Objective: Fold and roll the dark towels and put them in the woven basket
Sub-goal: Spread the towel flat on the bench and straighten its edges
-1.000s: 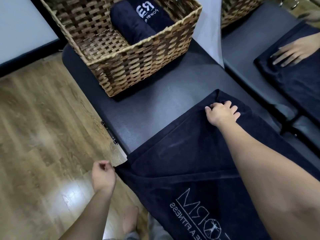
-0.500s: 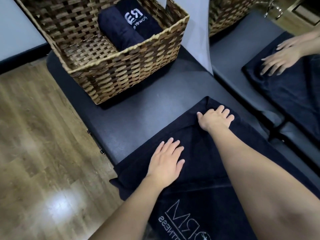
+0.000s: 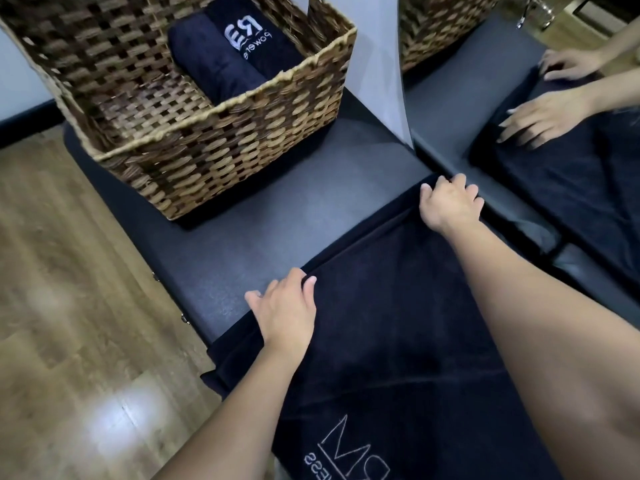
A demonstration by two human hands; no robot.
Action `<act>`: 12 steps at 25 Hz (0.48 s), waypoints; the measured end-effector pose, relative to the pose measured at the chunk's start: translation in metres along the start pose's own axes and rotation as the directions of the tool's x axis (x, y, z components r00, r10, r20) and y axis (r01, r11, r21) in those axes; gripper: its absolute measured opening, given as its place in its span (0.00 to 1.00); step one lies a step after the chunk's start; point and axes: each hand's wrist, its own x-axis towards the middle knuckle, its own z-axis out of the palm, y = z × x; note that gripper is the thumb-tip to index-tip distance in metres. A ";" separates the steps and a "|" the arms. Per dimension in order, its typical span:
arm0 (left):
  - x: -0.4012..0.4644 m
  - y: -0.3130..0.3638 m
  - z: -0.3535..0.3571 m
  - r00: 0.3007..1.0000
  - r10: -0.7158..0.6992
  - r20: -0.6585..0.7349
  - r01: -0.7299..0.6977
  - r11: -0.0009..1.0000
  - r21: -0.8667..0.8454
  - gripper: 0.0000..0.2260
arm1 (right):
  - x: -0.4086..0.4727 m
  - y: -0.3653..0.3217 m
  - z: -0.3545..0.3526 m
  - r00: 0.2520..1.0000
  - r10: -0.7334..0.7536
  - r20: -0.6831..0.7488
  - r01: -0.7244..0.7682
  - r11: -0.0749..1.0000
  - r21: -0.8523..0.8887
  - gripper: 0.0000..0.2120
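A dark towel [image 3: 398, 323] with a pale logo lies spread on the black padded bench [image 3: 277, 223]. My left hand [image 3: 284, 306] sits at the towel's far edge, fingers curled onto the hem, which lifts slightly there. At the towel's far right corner, my right hand [image 3: 450, 206] grips the cloth with bent fingers. The woven basket [image 3: 242, 140] stands on the bench beyond the towel. Two rolled dark towels [image 3: 214, 64] lie inside it, one showing white lettering.
A mirror [image 3: 485, 81] along the bench's right side reflects the towel, my hands and the basket. Wooden floor [image 3: 69, 306] lies to the left, below the bench edge. Bare bench surface separates towel and basket.
My left hand came up from the towel's hanging left corner, lay flat on the cloth, then slid to the far edge. My right hand shifted with the far corner toward the mirror.
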 end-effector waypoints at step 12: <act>0.031 -0.031 0.001 0.984 -0.166 -0.057 0.166 0.986 -0.012 0.12 | 0.009 -0.012 0.010 0.989 -0.115 0.094 0.032 0.781 0.624 0.31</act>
